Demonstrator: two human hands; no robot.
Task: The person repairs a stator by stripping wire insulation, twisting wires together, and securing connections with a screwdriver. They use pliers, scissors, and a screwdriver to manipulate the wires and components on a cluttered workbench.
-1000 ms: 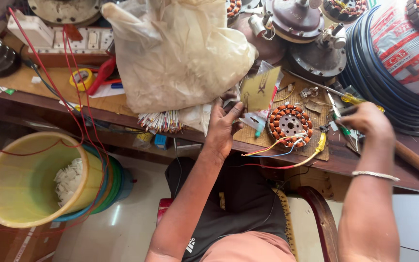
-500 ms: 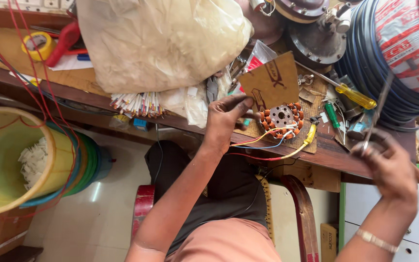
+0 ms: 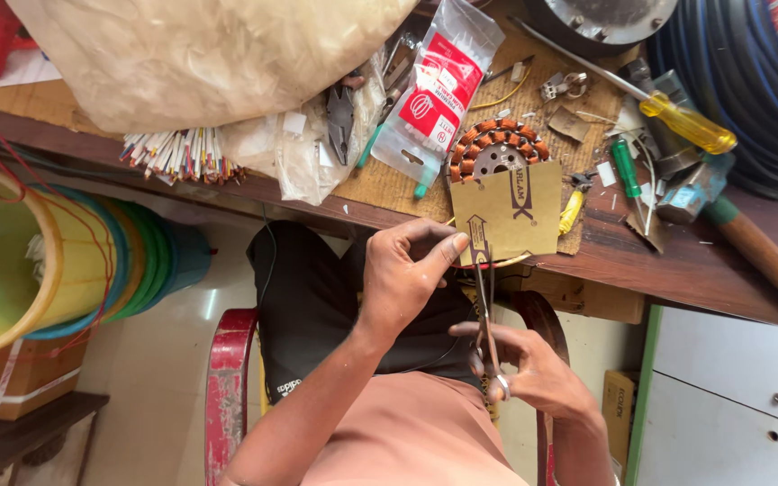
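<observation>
Over the bench edge, left hand [image 3: 404,281] pinches a thin brown cardboard piece [image 3: 508,211]; right hand [image 3: 533,371] grips steel scissors [image 3: 485,310] cutting it; light, bendable, probably best held near the cut

L hand [image 3: 404,279] was raised, thumb & fingers pinched shut at the tip. R hand [image 3: 533,373] sat lower, palm up, fingers curled closed.

We see a screwdriver [image 3: 677,115] and pliers [image 3: 340,117] on the bench [image 3: 677,261], with buckets [image 3: 56,252] and a bulky bag [image 3: 200,49].
</observation>
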